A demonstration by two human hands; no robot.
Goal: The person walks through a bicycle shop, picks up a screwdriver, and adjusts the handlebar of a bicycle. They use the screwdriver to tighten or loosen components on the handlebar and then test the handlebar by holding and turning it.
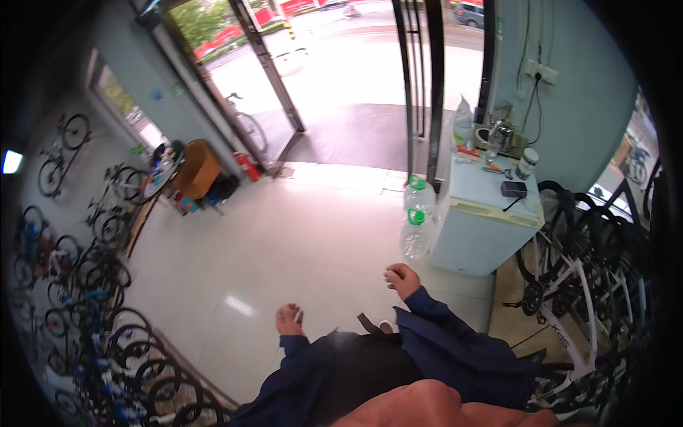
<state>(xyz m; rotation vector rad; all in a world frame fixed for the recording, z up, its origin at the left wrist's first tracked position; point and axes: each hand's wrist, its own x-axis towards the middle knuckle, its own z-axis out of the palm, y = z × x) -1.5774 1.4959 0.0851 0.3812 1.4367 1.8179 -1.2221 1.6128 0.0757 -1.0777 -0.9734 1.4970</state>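
Observation:
My left hand hangs in front of my body, over the pale tiled floor. Its fingers are loosely bent and a little apart, and I see nothing held in them. To the right and farther forward is my right hand, also loosely curled, with a gap between thumb and fingers and no object in it. Nearest to it stand two clear plastic bottles with green caps, a front bottle and a rear bottle. Neither hand touches them. Dark blue sleeves cover both forearms.
Right of the bottles is a white small fridge with a jar and a black box on top. Bicycles crowd the right; more bicycles line the left wall. A glass door stands open ahead, near an orange-brown chair.

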